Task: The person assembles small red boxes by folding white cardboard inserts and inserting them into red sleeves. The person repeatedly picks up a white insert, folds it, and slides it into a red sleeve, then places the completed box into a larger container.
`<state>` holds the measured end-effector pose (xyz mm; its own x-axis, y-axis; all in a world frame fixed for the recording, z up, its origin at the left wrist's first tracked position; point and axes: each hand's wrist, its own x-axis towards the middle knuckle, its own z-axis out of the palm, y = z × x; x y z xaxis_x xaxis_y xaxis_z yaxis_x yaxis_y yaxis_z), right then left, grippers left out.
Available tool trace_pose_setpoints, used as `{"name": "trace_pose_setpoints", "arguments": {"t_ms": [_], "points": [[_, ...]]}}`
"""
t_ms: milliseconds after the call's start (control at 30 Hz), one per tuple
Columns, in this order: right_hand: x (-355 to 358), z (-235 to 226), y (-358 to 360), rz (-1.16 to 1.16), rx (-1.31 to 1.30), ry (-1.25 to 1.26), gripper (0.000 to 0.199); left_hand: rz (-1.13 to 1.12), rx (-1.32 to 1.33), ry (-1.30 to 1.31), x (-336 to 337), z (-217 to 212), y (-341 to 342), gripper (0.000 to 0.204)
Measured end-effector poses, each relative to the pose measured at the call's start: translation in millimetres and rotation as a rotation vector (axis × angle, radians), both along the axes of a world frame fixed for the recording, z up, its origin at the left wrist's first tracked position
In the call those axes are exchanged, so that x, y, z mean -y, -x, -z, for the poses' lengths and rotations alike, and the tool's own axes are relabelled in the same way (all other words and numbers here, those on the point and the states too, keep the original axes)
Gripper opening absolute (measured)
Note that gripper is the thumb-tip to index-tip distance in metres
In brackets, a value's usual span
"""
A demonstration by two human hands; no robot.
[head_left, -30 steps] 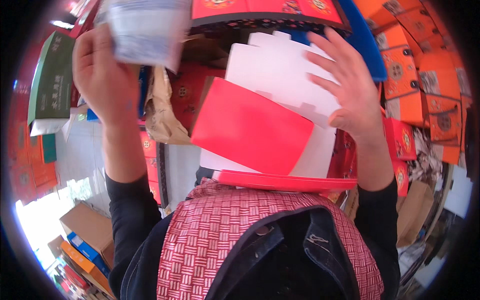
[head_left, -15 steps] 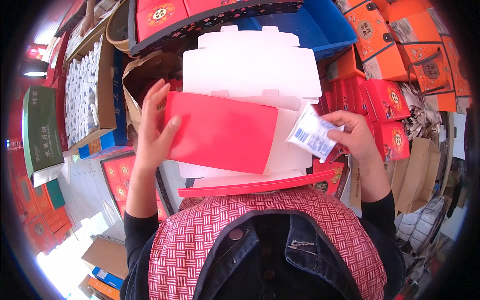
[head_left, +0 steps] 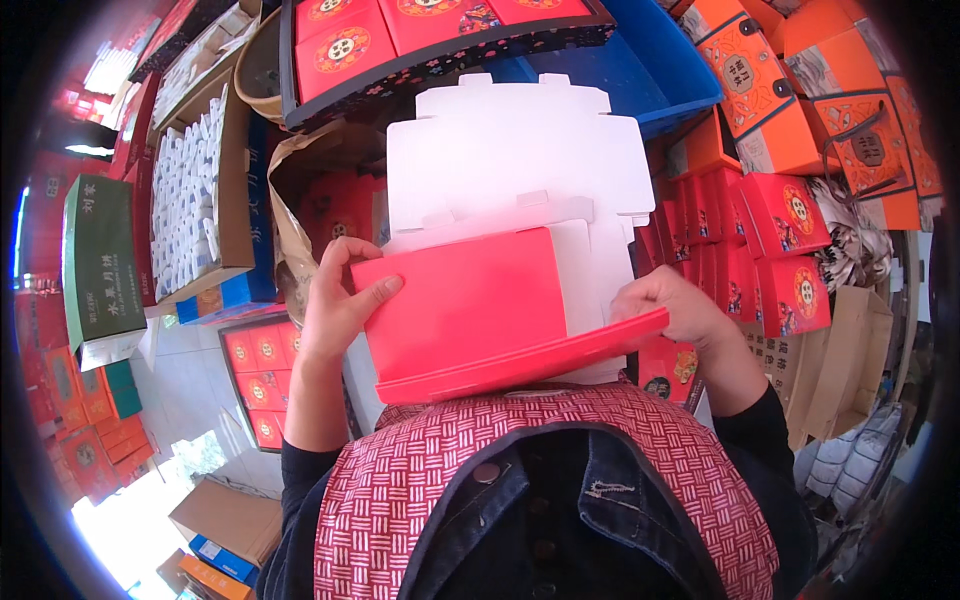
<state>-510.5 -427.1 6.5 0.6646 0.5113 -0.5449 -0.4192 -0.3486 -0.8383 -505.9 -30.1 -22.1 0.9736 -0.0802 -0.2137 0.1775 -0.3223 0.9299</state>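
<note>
A red folding carton (head_left: 470,295) lies open in front of my apron, over a stack of flat cardboard blanks (head_left: 520,170) with their white sides up. My left hand (head_left: 345,300) grips the carton's left edge, thumb on top of the red panel and fingers behind it. Along the near side runs a narrow red flap (head_left: 530,360), raised and slanting up to the right. At the flap's right end is my right hand (head_left: 680,312), its fingers curled and closed behind the flap. Whatever those fingers hold is hidden; no white packet shows there.
Beyond the blanks stand a blue crate (head_left: 650,70) and a dark tray of red boxes (head_left: 440,50). Stacked red boxes (head_left: 790,210) and orange gift boxes (head_left: 740,80) are on the right. A carton of white packets (head_left: 190,200) and a green box (head_left: 100,270) stand left.
My right hand has come down and left to the flap's end, and the white packet it held is out of sight. The carton's red panel has moved nearer the flap, which has lifted.
</note>
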Motion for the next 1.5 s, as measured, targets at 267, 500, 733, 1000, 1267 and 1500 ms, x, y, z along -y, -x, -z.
{"name": "trace_pose_setpoints", "arguments": {"t_ms": [267, 500, 733, 1000, 1267, 1500], "points": [[-34, -3, -9, -0.348, -0.095, -0.187, 0.019, 0.464, 0.01, -0.357, 4, -81, -34, 0.048], [-46, 14, -1, -0.474, -0.059, -0.215, 0.02, 0.923, -0.159, -0.479, 21, -72, -49, 0.064], [-53, -40, -9, 0.021, 0.511, -0.216, 0.018, 0.608, -0.188, 0.11, -9, -40, -54, 0.071], [-81, -68, -45, 0.316, 0.816, -0.435, 0.102, -0.025, 0.215, 0.58, 34, -11, -29, 0.056], [-89, -7, -20, 0.182, 1.116, -0.135, 0.08, -0.162, 0.602, 0.637, 103, -26, -8, 0.056], [-70, -29, -39, 0.267, 0.762, -0.128, 0.047, 0.092, 0.289, 0.396, 86, -25, -28, 0.041]]}}
